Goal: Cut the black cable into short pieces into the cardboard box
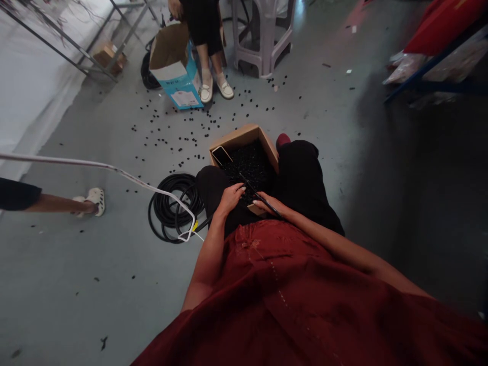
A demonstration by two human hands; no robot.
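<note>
Over open carton (239, 136), right hand (272, 204) grasps slim black strip (251, 187) (likely light, springy; best pinched mid-length); left hand (231, 198) near it, hold unclear.

Cable coil (162, 204) left of box (269, 148), phone (221, 156) inside

Dark strip (270, 205) at right fingers (261, 204), far end lost against black pieces (252, 156), carton (244, 133) part-hidden behind fingers and knees (212, 179), blue box (183, 86) beyond fingers, lettering illegible, person (201, 25) farther beyond, cut by top edge, leg (57, 203) left of fingers, cut by left edge
</note>
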